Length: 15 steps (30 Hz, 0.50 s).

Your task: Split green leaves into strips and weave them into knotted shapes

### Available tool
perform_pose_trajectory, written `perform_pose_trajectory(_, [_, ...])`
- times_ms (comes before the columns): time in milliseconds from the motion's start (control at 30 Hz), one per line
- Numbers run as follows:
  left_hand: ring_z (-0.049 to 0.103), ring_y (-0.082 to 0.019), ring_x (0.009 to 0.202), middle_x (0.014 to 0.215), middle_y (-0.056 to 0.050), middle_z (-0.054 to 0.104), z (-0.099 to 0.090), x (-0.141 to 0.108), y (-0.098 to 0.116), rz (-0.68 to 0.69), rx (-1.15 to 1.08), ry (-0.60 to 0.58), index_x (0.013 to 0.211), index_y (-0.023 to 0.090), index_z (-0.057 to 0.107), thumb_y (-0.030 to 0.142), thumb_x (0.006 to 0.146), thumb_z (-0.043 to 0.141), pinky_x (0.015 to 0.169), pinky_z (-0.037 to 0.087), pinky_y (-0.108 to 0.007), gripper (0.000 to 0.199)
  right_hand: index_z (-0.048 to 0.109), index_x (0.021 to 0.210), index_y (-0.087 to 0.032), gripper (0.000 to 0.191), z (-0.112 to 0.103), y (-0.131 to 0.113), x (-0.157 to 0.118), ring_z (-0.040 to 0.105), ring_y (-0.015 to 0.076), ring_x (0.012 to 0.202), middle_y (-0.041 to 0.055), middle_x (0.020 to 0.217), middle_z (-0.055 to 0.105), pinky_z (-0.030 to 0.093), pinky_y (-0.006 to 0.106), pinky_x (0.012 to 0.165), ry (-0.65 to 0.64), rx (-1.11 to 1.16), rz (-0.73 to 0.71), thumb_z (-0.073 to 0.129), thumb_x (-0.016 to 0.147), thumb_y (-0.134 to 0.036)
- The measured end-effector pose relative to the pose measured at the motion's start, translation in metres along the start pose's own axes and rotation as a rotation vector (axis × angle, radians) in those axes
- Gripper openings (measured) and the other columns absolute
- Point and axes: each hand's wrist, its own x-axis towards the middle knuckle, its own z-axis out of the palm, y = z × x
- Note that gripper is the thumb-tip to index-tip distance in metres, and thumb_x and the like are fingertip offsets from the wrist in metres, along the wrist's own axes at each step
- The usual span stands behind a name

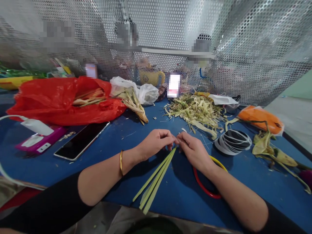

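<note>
Several narrow pale-green plant strips (pixel 158 182) lie fanned toward the table's front edge, their tops gathered at my fingertips. My left hand (pixel 158 143), closed in a pinch, holds that gathered end from the left. Thumb and fingers of my right hand (pixel 192 148) are pinched together against it from the other side. The fingertips of both hands nearly touch, and the exact spot they grip is partly hidden. Partly under my right wrist lies a red and yellow ring (pixel 207 191). Beyond that wrist sits a dark spool wound with white cord (pixel 232 142).
A heap of shredded strips (pixel 197 110) lies behind my hands. On the left are a red plastic bag (pixel 48 97), a black-screened phone (pixel 83 141) and a purple power bank (pixel 42 143). Dried husks (pixel 265 146) and an orange packet (pixel 260 118) lie right. A perforated screen (pixel 161 26) rises behind.
</note>
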Motion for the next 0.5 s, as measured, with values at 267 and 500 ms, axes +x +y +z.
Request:
perform_pose_trajectory(267, [0.053, -0.007, 0.051, 0.065, 0.001, 0.061, 0.007, 0.003, -0.009, -0.113, -0.137, -0.001, 0.069, 0.015, 0.051, 0.033, 0.084, 0.055, 0.055, 0.040, -0.021, 0.024, 0.053, 0.087, -0.021, 0.015, 0.004, 0.004, 0.003, 0.053, 0.0124, 0.059, -0.0036, 0.063, 0.054, 0.039, 0.025, 0.062, -0.043, 0.137, 0.011, 0.040, 0.093, -0.027])
perform_pose_trajectory(500, [0.051, -0.006, 0.048, 0.060, 0.002, 0.058, 0.004, 0.007, -0.014, -0.209, -0.162, 0.044, 0.066, 0.015, 0.053, 0.035, 0.082, 0.059, 0.053, 0.041, -0.019, 0.026, 0.051, 0.088, -0.021, 0.001, -0.001, -0.001, -0.001, 0.049, 0.0128, 0.055, -0.0043, 0.061, 0.052, 0.034, 0.024, 0.055, 0.033, -0.203, -0.039, 0.049, 0.087, -0.021])
